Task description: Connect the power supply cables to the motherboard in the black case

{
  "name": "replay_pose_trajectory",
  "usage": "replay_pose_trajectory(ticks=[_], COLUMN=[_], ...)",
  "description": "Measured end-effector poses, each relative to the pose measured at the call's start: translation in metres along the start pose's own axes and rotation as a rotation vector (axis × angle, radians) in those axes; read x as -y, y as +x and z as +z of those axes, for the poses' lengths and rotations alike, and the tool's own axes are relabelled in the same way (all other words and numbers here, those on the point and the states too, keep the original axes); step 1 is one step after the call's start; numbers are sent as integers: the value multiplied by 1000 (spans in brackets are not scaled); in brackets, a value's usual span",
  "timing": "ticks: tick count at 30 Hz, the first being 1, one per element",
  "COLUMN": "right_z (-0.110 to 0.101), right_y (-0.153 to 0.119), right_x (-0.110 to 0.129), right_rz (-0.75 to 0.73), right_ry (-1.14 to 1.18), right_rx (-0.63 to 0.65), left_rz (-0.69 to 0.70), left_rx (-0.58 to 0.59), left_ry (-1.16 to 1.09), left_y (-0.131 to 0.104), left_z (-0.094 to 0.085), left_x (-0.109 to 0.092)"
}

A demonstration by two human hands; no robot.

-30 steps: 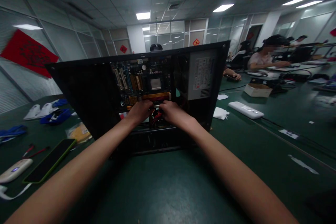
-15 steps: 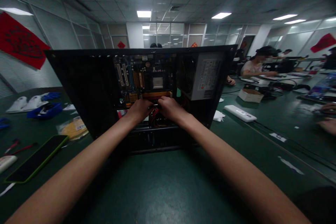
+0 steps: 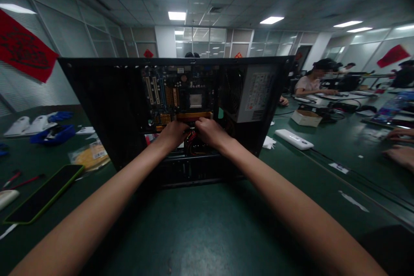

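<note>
In front of me a black computer case [image 3: 103,95] stands on the table with its side open. Inside it are a motherboard [image 3: 171,82] with memory slots [image 3: 194,116] and a grey power supply [image 3: 255,95]. Both hands reach in, just below the slots. My left hand [image 3: 174,133] has its fingers curled closed; their tips are hidden. Beside it my right hand [image 3: 210,131] is also closed, thumb and fingers pinched. What either hand grips is too dark and covered to make out. Red, yellow and black cables [image 3: 191,140] hang between and below them.
To the left lie a phone in a green case [image 3: 45,194], a bagged yellow item [image 3: 89,156] and a blue tray [image 3: 53,133]. On the right are a white power strip [image 3: 294,139] and a small box [image 3: 306,117]. A co-worker's hand [image 3: 401,155] rests at the right edge.
The view has turned very slightly. Both hands stay at the same spot in the case, with no clear change in their hold.
</note>
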State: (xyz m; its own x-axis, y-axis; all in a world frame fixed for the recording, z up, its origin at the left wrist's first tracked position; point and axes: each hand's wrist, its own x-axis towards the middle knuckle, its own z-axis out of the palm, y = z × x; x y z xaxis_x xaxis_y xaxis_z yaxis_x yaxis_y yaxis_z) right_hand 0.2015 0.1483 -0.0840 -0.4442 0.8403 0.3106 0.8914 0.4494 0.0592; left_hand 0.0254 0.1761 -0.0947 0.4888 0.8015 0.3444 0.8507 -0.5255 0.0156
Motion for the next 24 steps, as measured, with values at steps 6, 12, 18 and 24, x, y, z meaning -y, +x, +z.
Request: replay_pose_trajectory(ticks=[6, 12, 18, 24], right_z=[2, 1, 5, 11], right_y=[3, 0, -8, -8], right_x=[-2, -1, -8, -11], right_rz=[-9, -19, 28, -28], right_ry=[-1, 2, 89, 292], right_rx=[10, -20, -95, -219], left_rz=[5, 26, -41, -30], left_rx=[8, 89, -53, -9], left_ry=[8, 137, -76, -284], left_y=[1, -7, -26, -36], left_z=[-2, -11, -19, -14], left_x=[-3, -12, -9, -8])
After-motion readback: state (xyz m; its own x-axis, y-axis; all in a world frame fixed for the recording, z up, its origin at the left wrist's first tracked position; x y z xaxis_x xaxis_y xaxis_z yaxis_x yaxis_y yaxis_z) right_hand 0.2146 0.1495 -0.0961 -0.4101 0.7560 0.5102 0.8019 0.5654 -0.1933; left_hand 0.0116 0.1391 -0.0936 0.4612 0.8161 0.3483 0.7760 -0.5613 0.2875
